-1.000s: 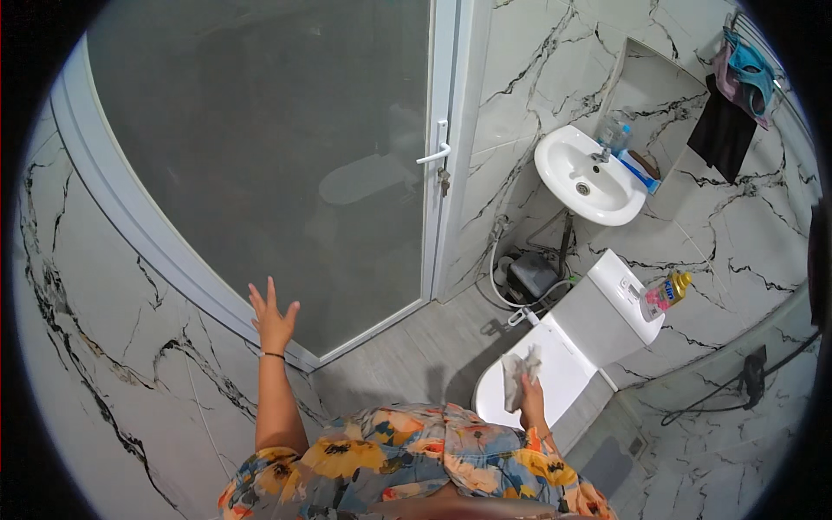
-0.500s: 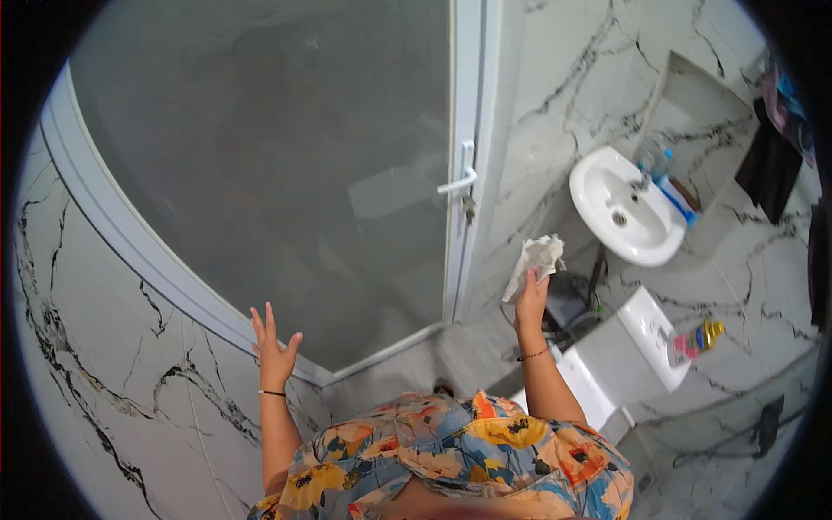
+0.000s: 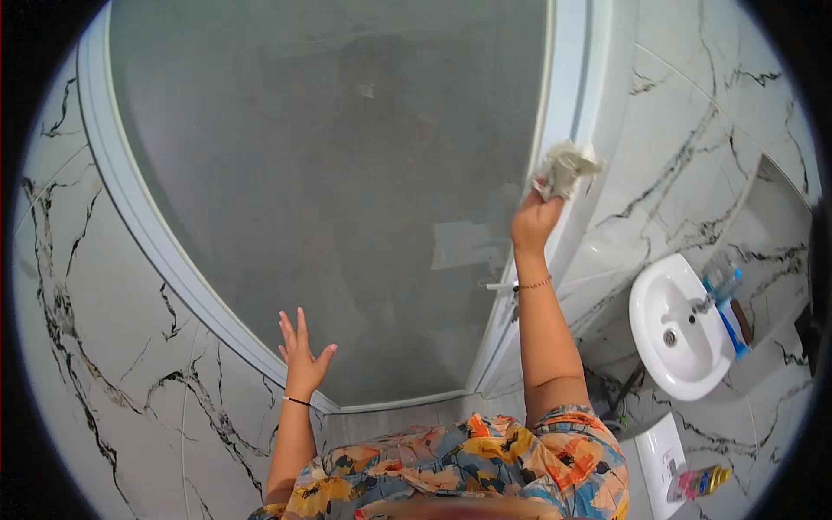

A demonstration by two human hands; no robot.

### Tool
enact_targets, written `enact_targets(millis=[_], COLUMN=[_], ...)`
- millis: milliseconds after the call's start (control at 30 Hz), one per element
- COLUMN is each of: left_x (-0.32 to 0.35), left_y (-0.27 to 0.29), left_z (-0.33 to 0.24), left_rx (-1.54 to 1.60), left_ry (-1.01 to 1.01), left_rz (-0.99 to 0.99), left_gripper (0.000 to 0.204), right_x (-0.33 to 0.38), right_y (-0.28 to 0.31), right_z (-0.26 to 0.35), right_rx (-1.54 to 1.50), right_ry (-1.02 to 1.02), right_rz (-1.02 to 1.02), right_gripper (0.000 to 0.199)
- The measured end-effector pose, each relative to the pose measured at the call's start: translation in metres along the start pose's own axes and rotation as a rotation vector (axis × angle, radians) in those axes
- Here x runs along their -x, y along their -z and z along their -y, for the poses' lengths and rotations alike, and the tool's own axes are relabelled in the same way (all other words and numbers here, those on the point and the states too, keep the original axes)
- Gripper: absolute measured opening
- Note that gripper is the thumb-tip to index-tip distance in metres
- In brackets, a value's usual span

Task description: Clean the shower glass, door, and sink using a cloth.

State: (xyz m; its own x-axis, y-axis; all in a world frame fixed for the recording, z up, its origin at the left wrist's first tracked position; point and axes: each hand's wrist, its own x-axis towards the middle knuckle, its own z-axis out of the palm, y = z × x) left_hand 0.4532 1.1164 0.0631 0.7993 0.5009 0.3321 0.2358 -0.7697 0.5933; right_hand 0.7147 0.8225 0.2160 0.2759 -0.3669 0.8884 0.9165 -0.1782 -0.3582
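My right hand [image 3: 536,222] is closed on a crumpled whitish cloth [image 3: 568,170], raised at the right side of the white door frame [image 3: 568,87]. Whether the cloth touches the frame I cannot tell. Below that wrist, the white lever handle [image 3: 501,287] is partly hidden by my forearm. A large grey frosted glass pane [image 3: 347,191] fills the door and dimly reflects a figure. To the left, my left hand [image 3: 305,360] is held up with its fingers spread, near the lower left of the door frame, holding nothing.
At the right, a white washbasin [image 3: 641,321] is fixed to the marbled wall [image 3: 685,165], with a clear bottle [image 3: 722,279] and a blue item [image 3: 737,334] at its back. A toilet tank [image 3: 663,464] at lower right bears a pink bottle with a yellow cap [image 3: 704,481].
My right hand has risen with the cloth from near the toilet to the door frame above the handle. The view has turned rightward less, toward the door; my left hand stays spread.
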Motion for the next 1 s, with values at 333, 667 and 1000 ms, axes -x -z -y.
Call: enact_targets(millis=[333, 667, 1000], left_x=[-0.007, -0.044, -0.075], left_y=[0.023, 0.052, 0.06], left_z=[0.025, 0.081, 0.121], left_rx=[0.039, 0.039, -0.01], left_ry=[0.071, 0.013, -0.042], left_rz=[-0.105, -0.201, -0.235], left_gripper=[0.091, 0.092, 0.093], right_x=[0.009, -0.064, 0.001], right_y=[-0.155, -0.155, -0.214], right_z=[0.099, 0.1, 0.154], right_rx=[0.295, 0.53, 0.393], right_ry=[0.549, 0.8, 0.764], right_rz=[0.49, 0.403, 0.504], right_gripper=[0.058, 0.052, 0.054])
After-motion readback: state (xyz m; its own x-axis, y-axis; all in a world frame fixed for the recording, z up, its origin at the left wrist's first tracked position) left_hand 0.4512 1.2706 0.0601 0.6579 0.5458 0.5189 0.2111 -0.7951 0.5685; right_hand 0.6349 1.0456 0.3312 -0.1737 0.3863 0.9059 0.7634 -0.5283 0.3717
